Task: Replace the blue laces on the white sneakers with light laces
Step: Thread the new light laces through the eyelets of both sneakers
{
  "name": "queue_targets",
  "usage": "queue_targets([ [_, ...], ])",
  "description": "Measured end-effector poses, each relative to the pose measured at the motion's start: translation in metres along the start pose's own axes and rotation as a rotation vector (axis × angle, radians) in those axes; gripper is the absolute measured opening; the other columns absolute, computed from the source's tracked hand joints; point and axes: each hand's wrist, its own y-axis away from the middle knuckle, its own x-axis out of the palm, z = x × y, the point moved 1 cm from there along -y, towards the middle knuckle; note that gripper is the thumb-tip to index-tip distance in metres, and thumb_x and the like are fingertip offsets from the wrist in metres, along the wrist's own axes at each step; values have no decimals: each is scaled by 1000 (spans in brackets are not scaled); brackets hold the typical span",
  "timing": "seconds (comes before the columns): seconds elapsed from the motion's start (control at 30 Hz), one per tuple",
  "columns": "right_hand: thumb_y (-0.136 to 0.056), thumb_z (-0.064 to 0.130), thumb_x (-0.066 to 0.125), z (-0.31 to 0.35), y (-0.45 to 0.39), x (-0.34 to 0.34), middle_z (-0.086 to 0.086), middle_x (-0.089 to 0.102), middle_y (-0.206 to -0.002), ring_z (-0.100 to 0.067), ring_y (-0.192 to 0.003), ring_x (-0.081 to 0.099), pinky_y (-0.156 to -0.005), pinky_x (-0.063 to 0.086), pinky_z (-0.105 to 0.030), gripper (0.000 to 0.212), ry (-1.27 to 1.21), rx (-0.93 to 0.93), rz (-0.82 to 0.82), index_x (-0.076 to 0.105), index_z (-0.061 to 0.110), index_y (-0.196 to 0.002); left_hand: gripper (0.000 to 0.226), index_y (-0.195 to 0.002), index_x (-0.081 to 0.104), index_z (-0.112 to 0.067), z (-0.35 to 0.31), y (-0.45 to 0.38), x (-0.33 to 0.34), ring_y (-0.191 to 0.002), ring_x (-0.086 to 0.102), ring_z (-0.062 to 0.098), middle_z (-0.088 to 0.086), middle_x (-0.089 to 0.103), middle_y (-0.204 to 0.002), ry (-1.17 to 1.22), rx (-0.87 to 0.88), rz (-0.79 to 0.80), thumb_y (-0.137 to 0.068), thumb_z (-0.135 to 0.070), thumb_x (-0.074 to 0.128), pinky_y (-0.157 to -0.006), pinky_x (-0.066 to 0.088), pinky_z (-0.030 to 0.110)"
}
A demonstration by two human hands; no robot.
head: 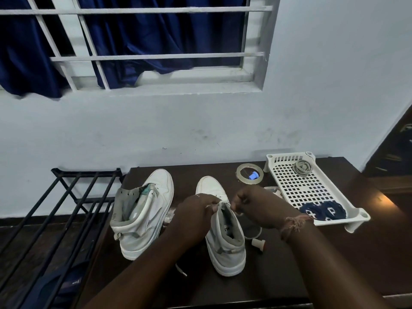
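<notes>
So both hands, left hand (196, 208) and right hand (254, 202), pinch light lace (239, 212) ends at the sneaker (225, 239) between them, mid-lacing I'd guess; next eyelet needs careful threading.

We get one wide head view, looking forward and down, close over the table (289, 264), wall (334, 85) filling the upper frame.

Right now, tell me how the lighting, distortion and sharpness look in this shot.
Head view: dim, bluish room light; a warm glare spot on the dark table beside the white tray; wide-angle bending curves the window bars; both hands at the right sneaker look soft, so the lace they work is hard to make out.
</notes>
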Motion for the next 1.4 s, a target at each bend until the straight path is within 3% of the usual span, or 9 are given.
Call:
queue_targets([
  [0.1, -97, 24, 46, 0, 2, 2, 7, 57, -74, -3, -64, 51, -77, 48, -29, 22, 70, 0, -12, 54, 20, -76, 12, -85, 65, -26, -1, 1, 1, -86, 59, 2, -13, 69, -86, 66, -97, -72, -95, -23, 60, -81, 46, 33],
  [0.23, -97, 25, 43, 6, 1, 7, 5, 53, -70, -9, -63, 48, -67, 40, -31, 24, -26, 11, -104, 44, 20, -73, 16, -86, 50, -23, -11, 4, 1, -79, 63, 17, -4, 66, -79, 125, -186, -115, -101, -18, 46, -75, 49, 37],
  [0.37, -103, 25, 40, 4, -3, 8, 6, 49, -71, -12, -68, 49, -86, 45, -40, 26, 36, 5, -82, 47, 18, -79, 13, -86, 56, -20, -13, -2, -3, -82, 60, 17, -6, 62, -81, 237, -390, -118, -96, -27, 57, -76, 47, 35],
  [0.6, -100, 21, 52, -11, 2, -5, 13, 55, -74, -1, -72, 52, -60, 35, -14, 21, 54, 8, -129, 55, 24, -79, 13, -81, 61, -21, 2, -6, -15, -74, 61, 14, -7, 61, -75, 177, -443, -37, -90, -29, 67, -69, 46, 31],
  [0.8, -102, 41, 47, -12, 4, -10, 3, 55, -64, -13, -62, 53, -61, 37, -28, 41, -137, 62, -103, 56, 17, -70, 34, -70, 64, -17, 8, -4, -20, -62, 57, 14, -5, 62, -64, 159, -509, 60, -94, -41, 64, -64, 42, 27],
  [1.0, -103, 33, 50, 6, -1, -12, -5, 70, -73, -24, -85, 65, -90, 46, -36, 39, -1050, -16, -84, 58, 11, -71, 26, -86, 63, -10, -12, -11, -40, -73, 55, 14, 4, 59, -81, 1117, -463, 182, -104, -26, 52, -68, 46, 27],
  [1.1, -107, 29, 38, 24, 0, -11, -16, 70, -83, -32, -84, 68, -82, 57, -40, 41, -1410, -72, 3, 51, 8, -74, 20, -93, 66, -9, -29, -13, -42, -99, 69, 24, 9, 71, -102, 1369, -438, 106, -102, -22, 54, -80, 60, 30],
  [1.2, -107, 20, 39, 32, -1, -7, -14, 63, -86, -26, -74, 65, -75, 55, -39, 28, -1451, -136, -88, 59, 5, -93, 19, -97, 63, -8, -37, -15, -40, -112, 69, 30, 12, 71, -110, 1432, -371, 21, -103, -22, 53, -84, 61, 34],
  [1.4, -103, 9, 50, 41, -4, 3, -10, 64, -81, -18, -63, 61, -62, 53, -32, 20, -1303, -197, -252, 63, 1, -116, 21, -114, 67, -5, -46, -20, -22, -80, 65, 19, 6, 63, -89, 1482, -310, -157, -104, -10, 50, -88, 54, 45],
])
